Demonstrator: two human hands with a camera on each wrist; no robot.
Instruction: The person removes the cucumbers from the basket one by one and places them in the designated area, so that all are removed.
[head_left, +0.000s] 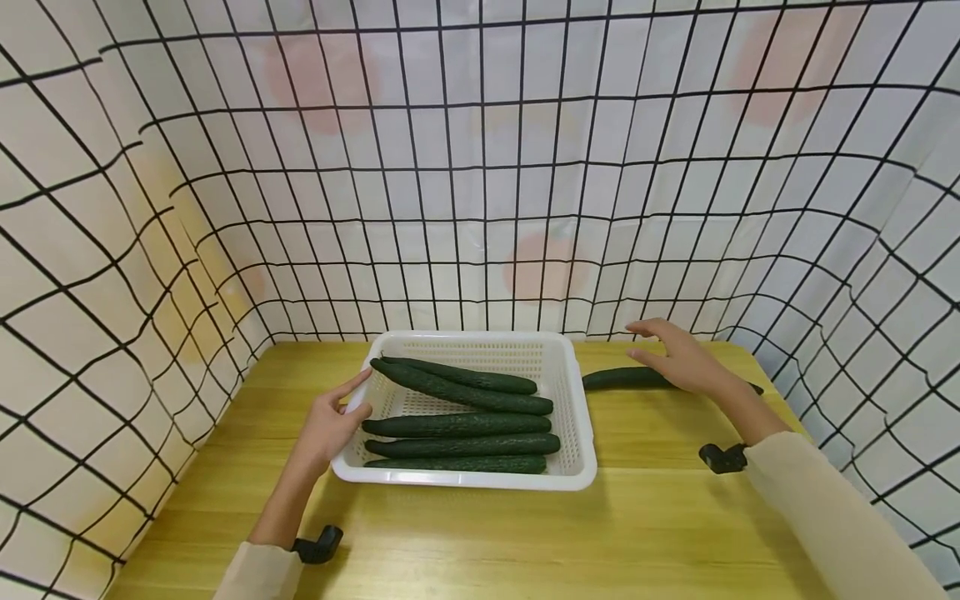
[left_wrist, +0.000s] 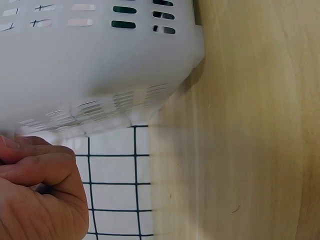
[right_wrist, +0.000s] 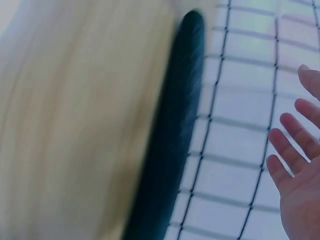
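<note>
A white basket [head_left: 465, 478] holds several dark green cucumbers [head_left: 457, 425] lying lengthwise. My left hand [head_left: 330, 425] grips the basket's left rim; in the left wrist view that hand [left_wrist: 42, 192] has its fingers bent at the edge of the white basket wall [left_wrist: 100, 55]. To the right of the basket one cucumber [head_left: 622, 379] lies on the table, partly hidden behind my right hand [head_left: 686, 358]. The right hand is above it with fingers spread and nothing held. In the right wrist view the hand [right_wrist: 302, 170] is apart from the cucumber [right_wrist: 172, 130].
The wooden table [head_left: 465, 542] extends in front of the basket and to both sides. Black wire grid [head_left: 480, 167] with pale sheeting behind it stands along the back and both sides, close to the table's rear edge.
</note>
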